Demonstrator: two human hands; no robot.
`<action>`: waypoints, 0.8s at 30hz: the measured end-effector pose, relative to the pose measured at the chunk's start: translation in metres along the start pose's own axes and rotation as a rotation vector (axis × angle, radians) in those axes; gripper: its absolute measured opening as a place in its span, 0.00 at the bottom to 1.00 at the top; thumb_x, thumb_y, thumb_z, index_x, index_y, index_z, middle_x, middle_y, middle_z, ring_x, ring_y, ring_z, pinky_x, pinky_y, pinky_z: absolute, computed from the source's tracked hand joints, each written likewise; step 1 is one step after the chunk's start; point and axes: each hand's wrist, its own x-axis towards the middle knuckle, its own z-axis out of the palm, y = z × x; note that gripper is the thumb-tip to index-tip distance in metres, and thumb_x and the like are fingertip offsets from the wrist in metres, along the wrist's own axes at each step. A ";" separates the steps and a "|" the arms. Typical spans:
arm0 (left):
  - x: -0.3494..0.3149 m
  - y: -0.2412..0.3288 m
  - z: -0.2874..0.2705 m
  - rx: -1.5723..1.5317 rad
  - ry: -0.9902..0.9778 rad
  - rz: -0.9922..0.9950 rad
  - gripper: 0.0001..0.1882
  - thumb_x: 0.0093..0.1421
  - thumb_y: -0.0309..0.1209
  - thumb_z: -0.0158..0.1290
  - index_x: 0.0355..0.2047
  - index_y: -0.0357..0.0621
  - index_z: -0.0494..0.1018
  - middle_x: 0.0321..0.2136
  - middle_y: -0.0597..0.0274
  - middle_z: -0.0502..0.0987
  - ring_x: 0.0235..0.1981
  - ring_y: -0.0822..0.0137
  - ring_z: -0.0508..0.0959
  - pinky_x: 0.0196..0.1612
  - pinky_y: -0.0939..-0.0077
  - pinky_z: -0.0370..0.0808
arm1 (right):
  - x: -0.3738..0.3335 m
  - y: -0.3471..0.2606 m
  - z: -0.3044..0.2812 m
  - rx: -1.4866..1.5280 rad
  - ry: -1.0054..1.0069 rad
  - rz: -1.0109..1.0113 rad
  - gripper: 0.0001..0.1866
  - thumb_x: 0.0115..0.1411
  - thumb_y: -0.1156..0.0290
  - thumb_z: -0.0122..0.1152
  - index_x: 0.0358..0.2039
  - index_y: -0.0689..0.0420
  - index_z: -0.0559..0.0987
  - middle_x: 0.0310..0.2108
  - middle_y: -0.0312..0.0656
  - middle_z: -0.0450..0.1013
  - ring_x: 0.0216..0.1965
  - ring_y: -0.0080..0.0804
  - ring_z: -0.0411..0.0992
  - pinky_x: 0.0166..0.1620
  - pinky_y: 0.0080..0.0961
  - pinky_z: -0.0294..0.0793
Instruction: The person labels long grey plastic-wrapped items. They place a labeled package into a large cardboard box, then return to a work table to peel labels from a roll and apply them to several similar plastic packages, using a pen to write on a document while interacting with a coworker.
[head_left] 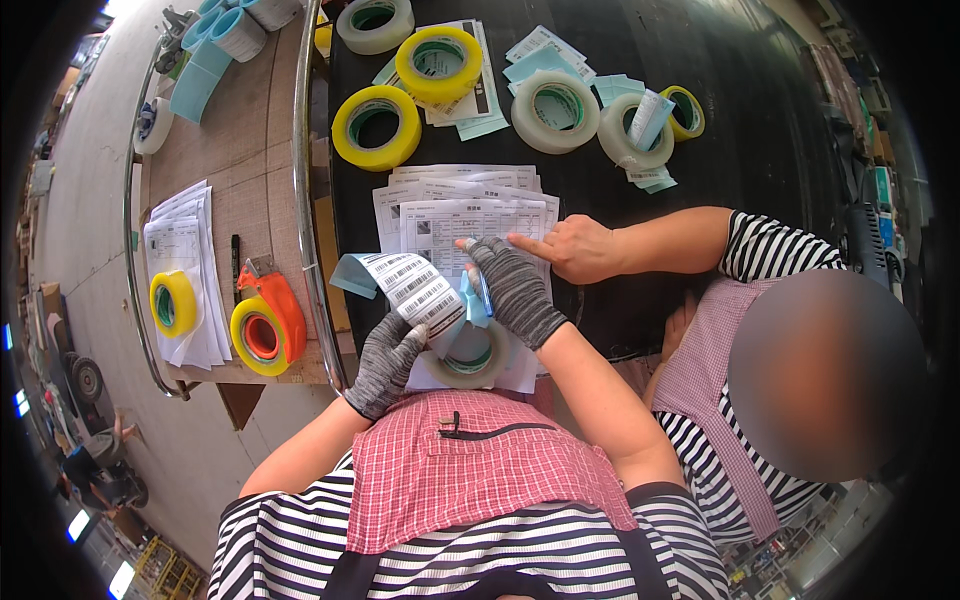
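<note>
My left hand (388,362), in a grey fingerless glove, pinches a strip of white barcode labels (418,290) on light blue backing. The strip curls up and over to the left. My right hand (515,290), gloved the same way, grips a slim blue pen (485,294), with a fingertip at the printed sheets (470,215). Light blue backing paper (474,308) hangs beside that pen. Below it, a clear tape roll (490,372) lies partly hidden by the labels. A co-worker's bare hand (580,248) points at the top sheet from the right.
Yellow tape rolls (352,150) and clear ones (517,115) sit on the black table (740,130) among label strips. Left, past a metal rail (302,170), a wooden surface (262,150) holds papers (190,250), a marker (236,262) and an orange tape dispenser (290,315). The co-worker stands close right.
</note>
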 end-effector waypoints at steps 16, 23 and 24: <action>0.001 -0.002 0.000 -0.014 0.008 0.000 0.21 0.66 0.34 0.55 0.57 0.40 0.70 0.48 0.61 0.77 0.47 0.69 0.75 0.52 0.72 0.72 | -0.001 -0.002 -0.001 0.000 0.042 -0.017 0.20 0.60 0.75 0.57 0.54 0.53 0.75 0.38 0.45 0.75 0.38 0.41 0.76 0.44 0.37 0.75; 0.000 0.003 0.002 -0.009 0.011 0.006 0.21 0.66 0.34 0.55 0.57 0.39 0.71 0.48 0.61 0.77 0.47 0.69 0.75 0.52 0.72 0.73 | -0.001 0.001 0.000 0.012 0.025 -0.012 0.21 0.61 0.74 0.57 0.55 0.52 0.74 0.40 0.46 0.75 0.39 0.42 0.76 0.45 0.37 0.75; 0.000 0.003 0.002 -0.008 0.011 0.004 0.21 0.66 0.34 0.55 0.57 0.39 0.71 0.47 0.61 0.77 0.47 0.69 0.75 0.52 0.72 0.73 | -0.001 0.001 0.001 0.035 0.024 -0.007 0.21 0.61 0.74 0.56 0.56 0.52 0.73 0.41 0.46 0.75 0.40 0.42 0.76 0.45 0.37 0.75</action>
